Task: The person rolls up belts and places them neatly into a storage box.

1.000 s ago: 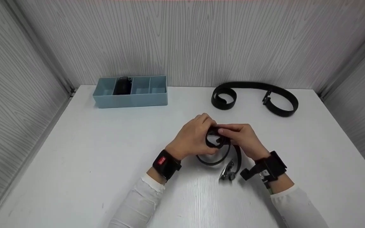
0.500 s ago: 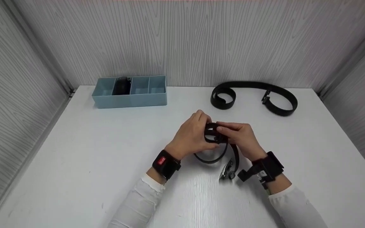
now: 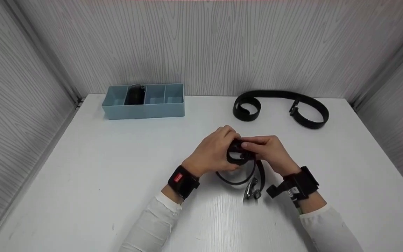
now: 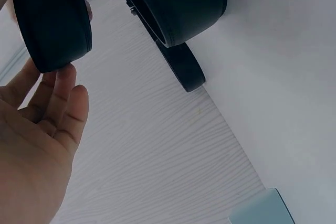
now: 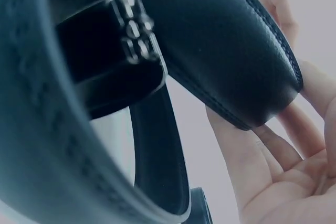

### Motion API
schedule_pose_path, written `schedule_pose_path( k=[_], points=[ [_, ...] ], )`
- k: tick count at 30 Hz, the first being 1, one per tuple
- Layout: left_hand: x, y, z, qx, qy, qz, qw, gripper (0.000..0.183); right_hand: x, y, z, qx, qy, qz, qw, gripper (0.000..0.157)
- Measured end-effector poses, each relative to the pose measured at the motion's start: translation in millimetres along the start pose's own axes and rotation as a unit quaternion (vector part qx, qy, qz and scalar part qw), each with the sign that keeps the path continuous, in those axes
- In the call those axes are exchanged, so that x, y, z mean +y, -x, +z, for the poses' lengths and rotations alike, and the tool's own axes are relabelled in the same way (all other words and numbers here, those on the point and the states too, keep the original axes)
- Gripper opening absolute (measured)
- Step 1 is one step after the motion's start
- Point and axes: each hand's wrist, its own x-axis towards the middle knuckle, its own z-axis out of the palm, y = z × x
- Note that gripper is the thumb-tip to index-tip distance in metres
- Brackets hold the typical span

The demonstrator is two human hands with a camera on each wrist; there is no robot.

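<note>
With the left hand (image 3: pixel 211 154) gripping and the right hand (image 3: pixel 270 154) pinching the coiled black leather belt (image 3: pixel 235 161) above the middle of the white tabletop (image 3: pixel 82 189), snug turns and flush edges should keep it from loosening.

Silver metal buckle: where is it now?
Head view, right of centre: the buckle appears below the left hand and right hand, just left of the black right-wrist device.
</note>
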Motion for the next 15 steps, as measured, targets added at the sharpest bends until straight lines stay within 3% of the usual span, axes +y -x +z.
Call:
schedule_pose_path(
  k=[5,9,15],
  points=[
    [1.2,-2.3,1.2,0.031,-0.024,-0.012,0.9992,0.068,-1,-1,4.1,0.024,-0.019,-0.003,1.0,0.04],
    [1.6,-2.5,1.5,0.055,-0.036,-0.047,0.9967,0.065,-1,-1,8.8,0.047,-0.034,-0.002,0.998,0.045],
    [1.9,-0.5,0.4,0.05,-0.04,-0.071,0.9954,0.068,-1,-1,11.2,0.05,-0.037,-0.007,0.998,0.047]
  ],
)
